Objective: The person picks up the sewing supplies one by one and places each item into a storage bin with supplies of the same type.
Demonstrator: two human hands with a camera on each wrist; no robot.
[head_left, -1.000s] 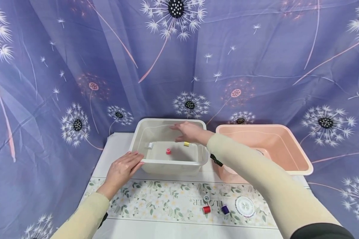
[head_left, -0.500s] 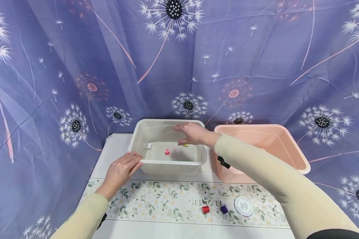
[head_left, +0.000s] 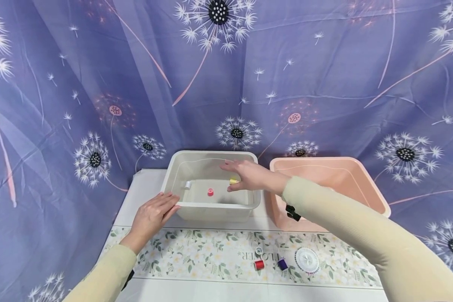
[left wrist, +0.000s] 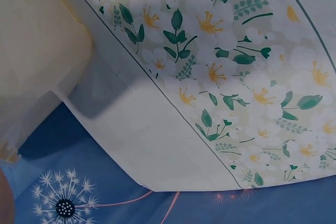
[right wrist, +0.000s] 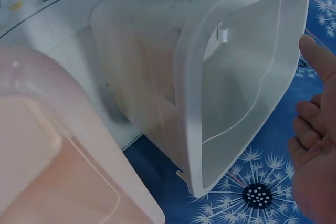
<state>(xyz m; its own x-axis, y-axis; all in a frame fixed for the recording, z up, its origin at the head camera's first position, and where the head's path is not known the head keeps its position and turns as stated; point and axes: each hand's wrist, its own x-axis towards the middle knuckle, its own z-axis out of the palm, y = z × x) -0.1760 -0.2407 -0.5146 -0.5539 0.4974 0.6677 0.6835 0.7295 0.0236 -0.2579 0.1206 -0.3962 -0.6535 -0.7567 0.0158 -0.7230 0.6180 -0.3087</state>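
Observation:
My left hand [head_left: 154, 214] holds the front left corner of the off-white plastic bin [head_left: 215, 206], fingers over the rim and thumb along the outside. Inside the bin lie a white thread spool [head_left: 188, 184], a pinkish-red spool [head_left: 210, 192] and a yellow spool [head_left: 233, 180]. My right hand [head_left: 249, 175] hovers over the bin's right side with spread, relaxed fingers and nothing in them. Its thumb appears beside the yellow spool; I cannot tell if they touch. In the right wrist view the palm [right wrist: 315, 145] faces the bin's opening.
A peach bin [head_left: 362, 193] stands to the right, partly under my right forearm. On the flowered table strip sit a white-and-grey spool [head_left: 259, 250], a red spool [head_left: 259, 265], a purple spool [head_left: 282, 264] and a round pin wheel [head_left: 307, 260]. A patterned curtain [head_left: 196, 126] hangs behind.
My right hand has shifted right and slightly toward me above the bin. The yellow spool was partly covered half a second ago and shows more now. The left hand stays on the rim.

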